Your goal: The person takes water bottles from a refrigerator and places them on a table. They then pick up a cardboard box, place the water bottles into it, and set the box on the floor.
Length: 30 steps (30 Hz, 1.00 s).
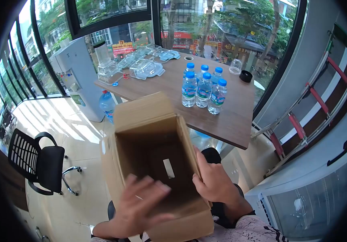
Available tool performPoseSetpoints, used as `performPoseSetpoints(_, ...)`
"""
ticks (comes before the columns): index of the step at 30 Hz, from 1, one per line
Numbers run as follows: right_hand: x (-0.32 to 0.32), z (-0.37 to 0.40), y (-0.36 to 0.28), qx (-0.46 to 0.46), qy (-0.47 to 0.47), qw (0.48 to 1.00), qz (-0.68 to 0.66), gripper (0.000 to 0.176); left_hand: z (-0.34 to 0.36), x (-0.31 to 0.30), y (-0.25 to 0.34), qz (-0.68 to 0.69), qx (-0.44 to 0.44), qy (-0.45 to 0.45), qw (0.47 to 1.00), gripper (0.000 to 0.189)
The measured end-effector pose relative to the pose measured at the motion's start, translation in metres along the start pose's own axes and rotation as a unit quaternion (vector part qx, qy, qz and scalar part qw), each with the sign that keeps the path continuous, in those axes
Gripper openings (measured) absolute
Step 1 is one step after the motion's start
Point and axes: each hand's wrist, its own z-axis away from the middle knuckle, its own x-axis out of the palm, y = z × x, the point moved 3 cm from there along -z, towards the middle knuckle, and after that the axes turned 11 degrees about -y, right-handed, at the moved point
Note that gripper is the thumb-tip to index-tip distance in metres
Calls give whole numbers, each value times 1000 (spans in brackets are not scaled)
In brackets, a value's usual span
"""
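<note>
An open cardboard box (144, 105) is tilted toward me, its flaps folded out and its inside facing up. A pale strip (168, 168) shows on the dark bottom. My right hand (214, 179) grips the box's right wall, thumb inside the rim and fingers outside. Over the near left part of the opening is my left hand (141, 205), blurred, with fingers spread and nothing in it. Beyond the box, several water bottles (203, 90) with blue caps stand upright in a group on the brown table (153, 86).
Clear plastic packaging (146, 67) lies at the table's back left. A clear cup (235, 66) and a black round piece (245, 76) are at its back right. A black office chair (49, 163) stands left, a folding ladder (316, 99) leans right, and a water dispenser (70, 60) is behind.
</note>
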Motion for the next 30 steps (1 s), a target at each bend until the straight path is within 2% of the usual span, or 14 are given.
performPoseSetpoints(2,10,4,6,-16,-2,1000,-9,68,-4,-6,-10,-42,-56,55,996,60)
performPoseSetpoints(4,23,4,10,-31,1,998,-51,70,-11,2,-36,11,-221,153,963,59)
performPoseSetpoints(8,21,13,16,-7,11,997,-72,72,-20,20,-61,38,-201,156,966,63)
performPoseSetpoints(10,20,18,23,-20,2,997,-73,74,-21,21,-71,158,-178,250,938,62)
performPoseSetpoints(11,17,20,23,-17,4,997,-72,74,-28,21,-78,160,-175,249,939,62)
performPoseSetpoints(13,11,22,22,13,-48,996,-72,73,-48,13,-95,245,-78,279,925,61)
performPoseSetpoints(17,11,22,33,3,-6,999,-47,73,-76,19,-135,236,33,235,942,65)
performPoseSetpoints(19,13,22,33,1,-32,999,-21,73,-91,24,-137,260,35,253,931,68)
performPoseSetpoints(22,5,21,33,28,-59,998,-15,73,-101,35,-144,450,27,283,847,71)
performPoseSetpoints(23,2,19,34,51,-81,995,-16,72,-103,46,-154,452,27,288,844,71)
performPoseSetpoints(25,-4,11,43,36,-70,997,-6,67,-106,68,-175,592,33,219,775,68)
performPoseSetpoints(26,-8,7,52,24,-55,998,-1,63,-110,67,-164,622,40,242,744,64)
performPoseSetpoints(28,-22,-10,81,14,-20,1000,-9,53,-113,67,-157,637,41,254,727,63)
performPoseSetpoints(30,-42,-32,111,43,149,979,-134,49,-109,70,-161,656,33,260,707,62)
